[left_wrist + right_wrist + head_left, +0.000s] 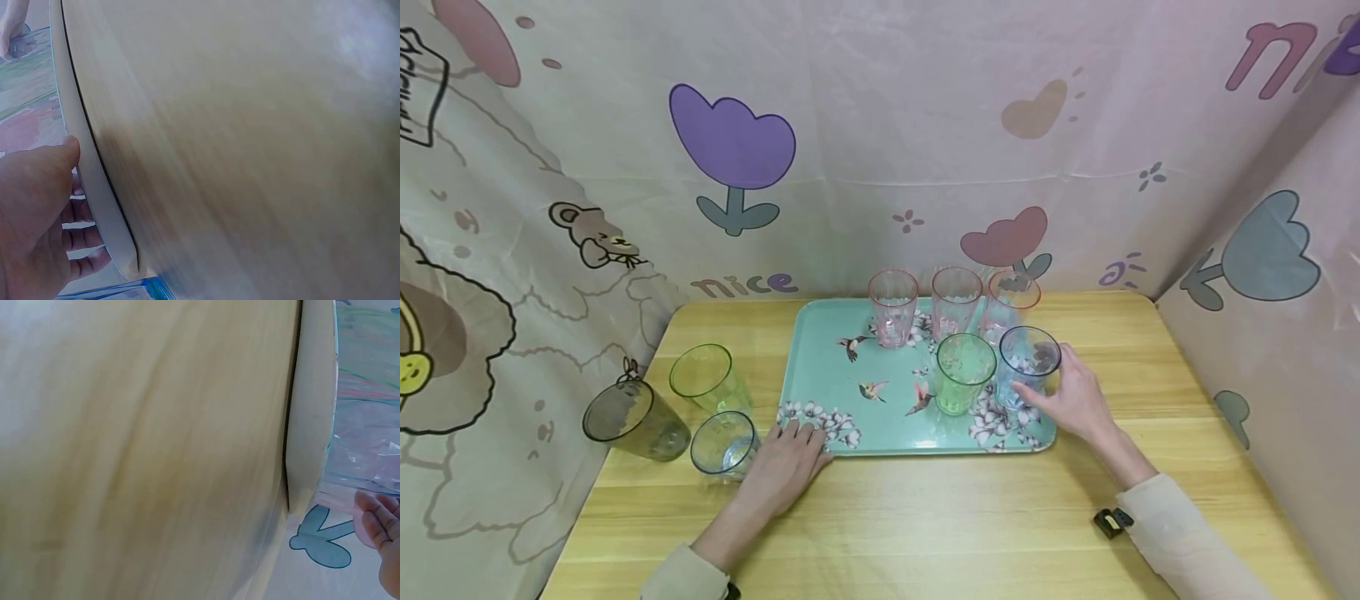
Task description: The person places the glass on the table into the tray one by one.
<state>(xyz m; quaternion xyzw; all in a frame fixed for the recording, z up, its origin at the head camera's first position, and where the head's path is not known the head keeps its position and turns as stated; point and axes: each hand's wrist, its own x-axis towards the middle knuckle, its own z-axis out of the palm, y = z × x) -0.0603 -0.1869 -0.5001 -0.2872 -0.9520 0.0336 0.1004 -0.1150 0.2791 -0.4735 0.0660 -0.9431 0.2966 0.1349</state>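
On the turquoise, flower-and-bird-patterned tray (865, 425) stand several tinted drinking glasses. My right hand (1073, 396) holds the blue-rimmed glass (1021, 379) at the tray's front right, thumb on its near side and fingers behind. The right wrist view catches those fingers (378, 522) against clear glass. Left of it stands a green glass (958, 392). My left hand (786, 467) grips the tray's front left corner; in the left wrist view its thumb (72, 150) lies at the rim, with the other fingers bent over the edge. Another blue glass (726, 450) is close beside that hand.
Three pink glasses, including the leftmost pink glass (893, 312), line the tray's back. A green glass (715, 383) and a dark grey glass (643, 425) stand on the wooden table (940, 525) at left. Printed curtains (880, 125) hang behind and at both sides.
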